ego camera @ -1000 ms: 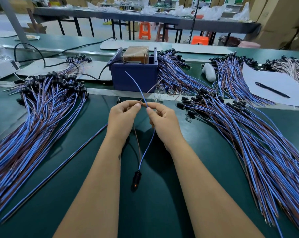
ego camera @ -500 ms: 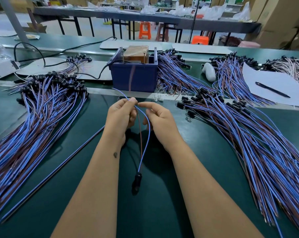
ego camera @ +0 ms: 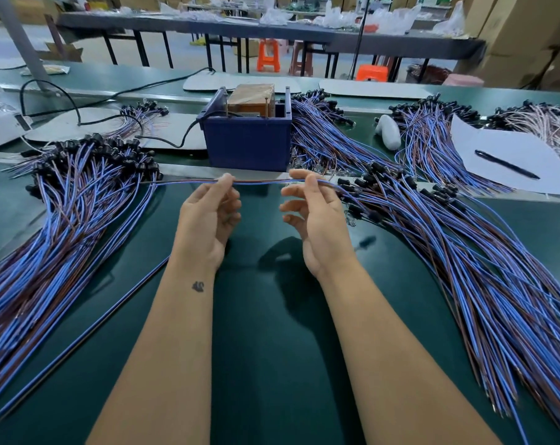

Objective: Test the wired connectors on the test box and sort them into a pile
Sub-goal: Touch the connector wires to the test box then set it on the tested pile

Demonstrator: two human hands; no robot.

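One wired connector [ego camera: 259, 181], a blue and a brown lead, runs level between my hands just in front of the dark blue test box [ego camera: 246, 139]. My left hand [ego camera: 208, 220] pinches it between thumb and forefinger. My right hand [ego camera: 317, 220] pinches it a little to the right, its other fingers loosely curled. The lead's left end reaches the left pile [ego camera: 63, 220] of blue and brown connectors. Its right end runs over the right pile [ego camera: 449, 252], and I cannot make out its black plug there.
More bundles lie behind and right of the box [ego camera: 320, 136], [ego camera: 433, 133]. A white sheet [ego camera: 529, 149] with a black pen [ego camera: 506, 163] sits at the right, beside a white object [ego camera: 389, 131]. A single lead [ego camera: 79, 332] lies on the green mat. A black cable [ego camera: 76, 114] feeds the box.
The lead hung down from my fingers with its plug near the mat. My hands have since moved apart and pulled it out level, with the plug swung away to one side.
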